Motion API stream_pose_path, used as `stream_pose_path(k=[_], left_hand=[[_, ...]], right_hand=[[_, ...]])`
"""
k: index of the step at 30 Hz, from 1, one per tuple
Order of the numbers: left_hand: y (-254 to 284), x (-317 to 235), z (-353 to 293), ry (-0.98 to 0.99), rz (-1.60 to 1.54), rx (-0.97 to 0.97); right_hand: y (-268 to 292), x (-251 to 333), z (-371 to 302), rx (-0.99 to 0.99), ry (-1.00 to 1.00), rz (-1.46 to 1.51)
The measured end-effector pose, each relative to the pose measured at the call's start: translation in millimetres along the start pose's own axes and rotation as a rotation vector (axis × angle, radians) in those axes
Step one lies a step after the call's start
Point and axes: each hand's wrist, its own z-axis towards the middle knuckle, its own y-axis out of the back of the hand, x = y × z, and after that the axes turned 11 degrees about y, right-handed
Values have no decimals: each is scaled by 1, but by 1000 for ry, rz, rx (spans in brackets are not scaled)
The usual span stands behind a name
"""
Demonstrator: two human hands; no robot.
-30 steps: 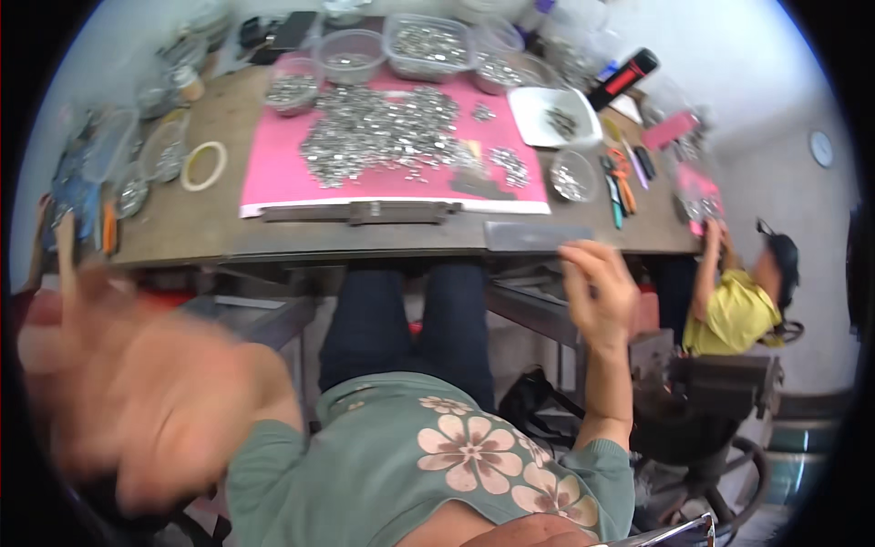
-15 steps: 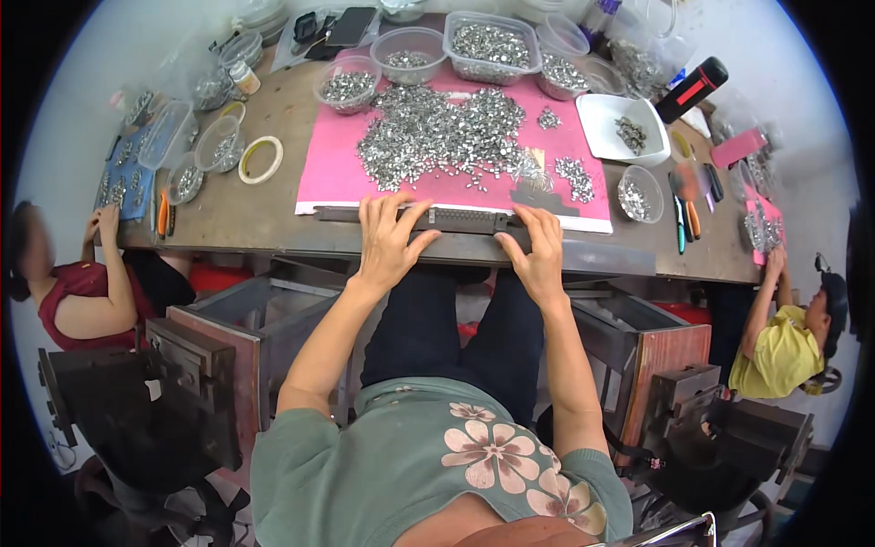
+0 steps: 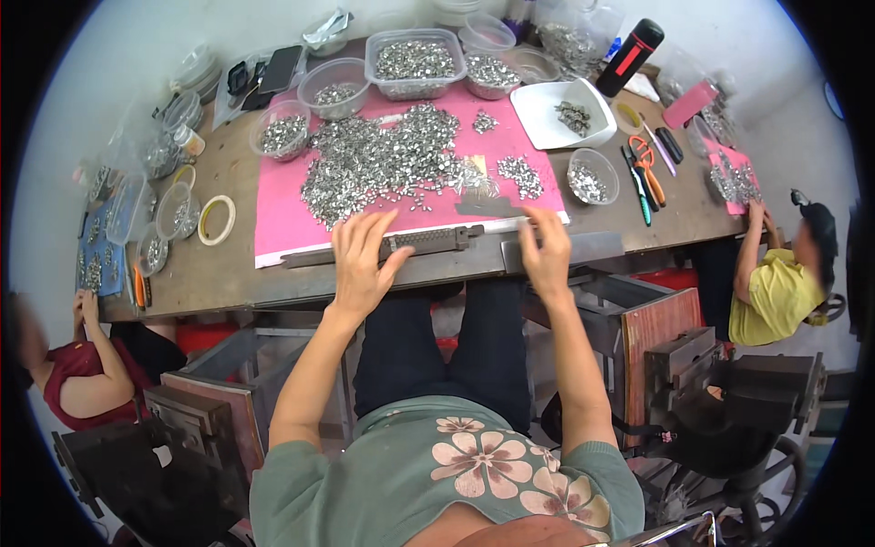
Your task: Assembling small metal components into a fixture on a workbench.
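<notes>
Along the front edge of the pink mat (image 3: pixel 273 205) lies a long dark metal bar (image 3: pixel 442 240) with a row of small recesses. My left hand (image 3: pixel 363 269) straddles its left part, fingers on the far side and thumb on the near side. Past the bar's right end, my right hand (image 3: pixel 547 255) hovers apart from it with bent fingers; a gap shows between thumb and fingers, and I see nothing held. A broad heap of small silvery metal pieces (image 3: pixel 383 155) covers the middle of the mat. Close to my right fingertips is a flat dark grey strip (image 3: pixel 488 207).
Clear tubs of metal pieces (image 3: pixel 415 62) line the back. At right are a white tray (image 3: pixel 538 114), a round tub (image 3: pixel 592 176), pliers (image 3: pixel 645 170) and a black bottle (image 3: pixel 631 56). A tape roll (image 3: pixel 216 221) lies left. Co-workers (image 3: pixel 775 283) sit on both sides.
My right hand has come off the bar's right end and moved clear of it. My left hand stays across the bar. The whole view has turned and shifted.
</notes>
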Motion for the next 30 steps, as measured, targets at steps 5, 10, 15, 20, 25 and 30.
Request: stream_pose_path(k=[5,10,15,20,25,30], left_hand=[[-66,-52,64,-245,-25,184],[-131,-69,88,-275,66,548],[-126,-66,83,-255,-36,530],[-134,-55,97,-236,-201,139],[-143,-72,96,-266,-169,217],[-147,-73,96,-301,-122,190]], right_hand=[[-9,-41,21,-20,72,-210],[-16,-43,15,-34,98,-192],[-5,-42,10,-171,-125,63],[-14,-41,13,-217,-105,107],[-14,-44,13,-166,-82,53],[-16,-44,11,-140,6,-41]])
